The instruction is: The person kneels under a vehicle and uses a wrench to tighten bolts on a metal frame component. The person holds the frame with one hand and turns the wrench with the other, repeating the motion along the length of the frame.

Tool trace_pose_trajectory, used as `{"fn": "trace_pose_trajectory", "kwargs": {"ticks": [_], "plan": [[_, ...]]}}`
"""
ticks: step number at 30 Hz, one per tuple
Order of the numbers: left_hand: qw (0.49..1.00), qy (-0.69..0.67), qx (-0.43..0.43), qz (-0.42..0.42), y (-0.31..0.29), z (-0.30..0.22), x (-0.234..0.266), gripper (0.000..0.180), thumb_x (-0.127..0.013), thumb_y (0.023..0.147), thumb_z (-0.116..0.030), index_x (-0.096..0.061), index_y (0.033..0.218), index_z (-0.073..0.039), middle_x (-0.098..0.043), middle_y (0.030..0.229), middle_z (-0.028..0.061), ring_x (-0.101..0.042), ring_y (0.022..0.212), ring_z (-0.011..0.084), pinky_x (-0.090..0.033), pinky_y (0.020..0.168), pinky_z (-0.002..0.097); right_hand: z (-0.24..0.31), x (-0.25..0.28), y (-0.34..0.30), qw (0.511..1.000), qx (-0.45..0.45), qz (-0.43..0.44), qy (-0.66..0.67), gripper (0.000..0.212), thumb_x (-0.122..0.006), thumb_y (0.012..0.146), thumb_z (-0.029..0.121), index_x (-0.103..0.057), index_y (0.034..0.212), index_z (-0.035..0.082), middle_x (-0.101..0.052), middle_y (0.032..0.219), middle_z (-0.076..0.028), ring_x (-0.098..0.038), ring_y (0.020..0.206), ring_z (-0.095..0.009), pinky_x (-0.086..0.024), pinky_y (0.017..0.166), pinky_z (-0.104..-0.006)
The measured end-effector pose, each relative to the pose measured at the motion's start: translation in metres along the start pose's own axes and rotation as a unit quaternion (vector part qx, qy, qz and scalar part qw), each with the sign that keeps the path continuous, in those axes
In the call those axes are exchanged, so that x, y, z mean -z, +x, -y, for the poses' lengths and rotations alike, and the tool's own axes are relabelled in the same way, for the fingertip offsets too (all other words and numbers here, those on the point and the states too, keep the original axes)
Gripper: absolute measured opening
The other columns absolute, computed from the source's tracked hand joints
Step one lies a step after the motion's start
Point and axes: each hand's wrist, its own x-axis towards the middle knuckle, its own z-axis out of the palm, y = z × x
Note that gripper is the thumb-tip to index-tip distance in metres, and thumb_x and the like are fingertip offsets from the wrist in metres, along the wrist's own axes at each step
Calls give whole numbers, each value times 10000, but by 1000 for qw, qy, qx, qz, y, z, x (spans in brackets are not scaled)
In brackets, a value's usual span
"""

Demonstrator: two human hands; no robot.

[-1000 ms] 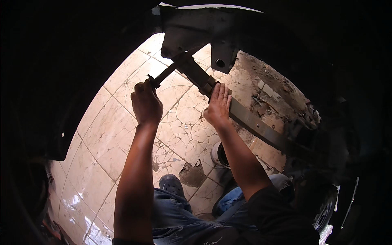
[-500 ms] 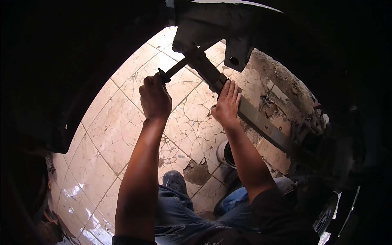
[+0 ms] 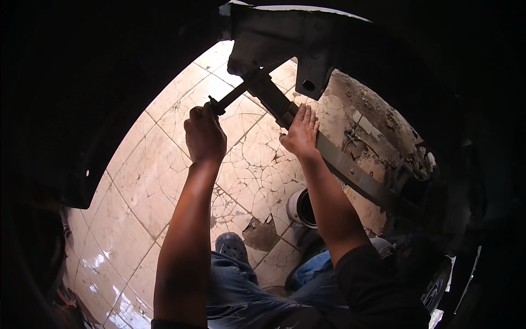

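My left hand (image 3: 205,135) is closed around the near end of a dark metal rod (image 3: 232,97). A small crosspiece sticks out of the rod just beyond my fingers; its exact kind is too dark to make out. At its far end the rod meets a long flat steel bar (image 3: 352,171), which looks like a vehicle's leaf spring and slants down to the right. On top of that bar rests my right hand (image 3: 301,130), fingers stretched out beside a raised band, gripping nothing. The rod's far tip is lost in shadow under a dark metal bracket.
The dark bracket (image 3: 308,85) with a round hole hangs over the bar's upper part. Cracked tiles (image 3: 164,164) cover the floor, broken open at one hole (image 3: 260,233). A round pale container (image 3: 301,208) stands near my right leg. Rubble (image 3: 372,120) lies along the right.
The whole view has shifted slightly, so things sit a little further left. Both hands keep their places, the left on the rod and the right on the bar.
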Motion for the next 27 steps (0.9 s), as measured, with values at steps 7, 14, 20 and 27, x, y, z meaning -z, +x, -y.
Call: {"fn": "trace_pose_trajectory", "kwargs": {"ticks": [7, 14, 20, 27], "plan": [[1000, -10, 7, -9, -2, 0, 2, 240, -581, 930, -90, -583, 1163, -35, -592, 1107, 181, -596, 924, 383, -539, 748, 464, -25, 6, -32, 998, -34, 24, -45, 1132, -770, 733, 255, -26, 1532, -41, -123, 1606, -227, -95, 1504, -360, -63, 1223, -478], [1000, 7, 20, 5, 1, -4, 3, 213, -581, 926, -86, -589, 1135, -44, -592, 1112, 175, -597, 934, 378, -543, 752, 459, 14, 10, -15, 998, -31, 49, -11, 1138, -749, 751, 293, 4, 1530, -57, -88, 1610, -238, -57, 1505, -376, -33, 1216, -492], [1000, -15, 18, 9, 0, 0, 3, 219, -583, 926, -96, -598, 1141, -60, -596, 1118, 164, -596, 928, 377, -544, 762, 459, -17, -2, -34, 999, 5, 7, -46, 1106, -731, 753, 267, -15, 1525, -72, -93, 1608, -248, -66, 1507, -373, -64, 1218, -486], [999, -16, 21, 20, -1, -1, 3, 251, -570, 936, -96, -573, 1180, -36, -582, 1131, 171, -583, 945, 384, -541, 762, 446, 4, 2, -30, 997, -75, 27, -22, 1104, -733, 741, 256, -29, 1524, -75, -92, 1603, -262, -67, 1503, -387, -56, 1214, -506]]}}
